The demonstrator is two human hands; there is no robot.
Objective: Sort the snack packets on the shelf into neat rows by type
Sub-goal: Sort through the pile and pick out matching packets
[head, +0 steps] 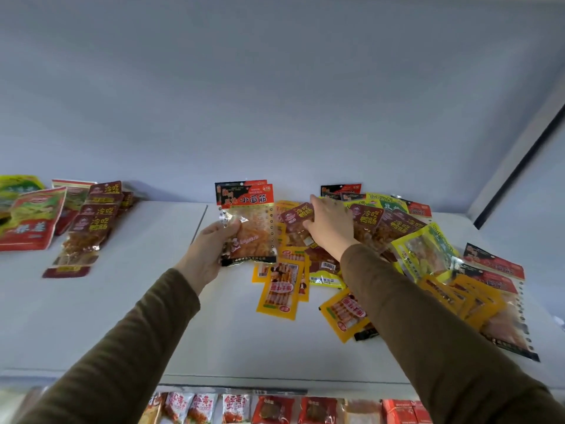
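Head view: left hand (208,249) grips a red-and-black packet (247,221) upright above the shelf (122,301); right hand (328,224), fingers extended, presses on the mixed packet pile (397,240).

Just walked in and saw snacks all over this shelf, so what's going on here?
A person is sorting snack packets. The left hand grips a red-and-black packet upright, while the right hand reaches into the mixed pile on the right of the white shelf. A row of dark red packets already lies at the left.
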